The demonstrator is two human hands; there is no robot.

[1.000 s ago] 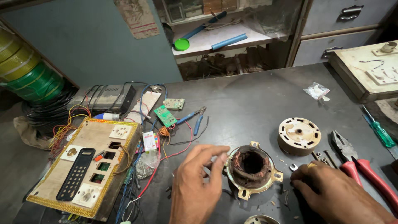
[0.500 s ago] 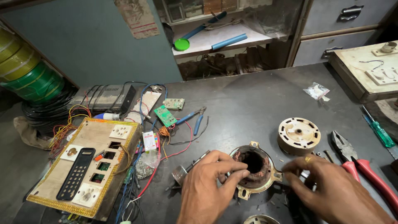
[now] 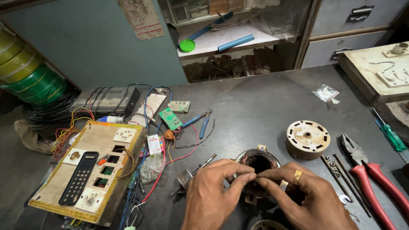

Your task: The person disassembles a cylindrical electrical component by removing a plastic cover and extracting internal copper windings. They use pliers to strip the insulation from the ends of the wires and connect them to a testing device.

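Where apart before, hands (image 3: 255, 191) now meet over motor stator (image 3: 257, 164).

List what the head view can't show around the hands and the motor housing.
- Whatever the fingertips pinch: too small, hidden where left hand and right hand meet.
- Motor housing front half and inside: covered by both hands, interior dark.
- Round metal part: cut off by the bottom edge.
- Red pliers handles: run off the frame's lower right corner.

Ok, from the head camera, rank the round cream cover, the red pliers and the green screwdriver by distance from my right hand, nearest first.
From the right hand:
1. Round cream cover, just beyond it.
2. Red pliers, to its right.
3. Green screwdriver, far right near the table edge.
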